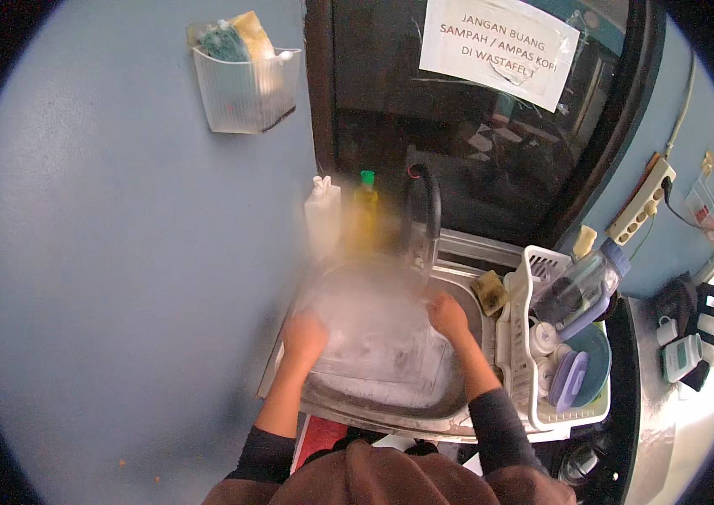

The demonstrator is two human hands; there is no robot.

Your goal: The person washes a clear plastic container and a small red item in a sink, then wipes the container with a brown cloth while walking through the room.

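A hazy blur lies over the middle of the view. Under it, a clear rectangular container (369, 353), apparently plastic, is held over the metal sink (357, 407). My left hand (304, 339) grips its left side, and my right hand (448, 315) is closed at its right side; the fingertips of both are blurred. White suds (388, 392) show in the basin below the container. Behind it rises a black curved faucet (434, 202), its lower part lost in the haze. Whether water is running cannot be made out.
A white dish rack (524, 379) right of the sink holds a pitcher (578, 297), cups and lids. A used sponge (490, 293) lies beside it. Behind the basin stand a white bottle (323, 218) and a green-capped bottle (366, 208). The blue wall (142, 252) borders the left.
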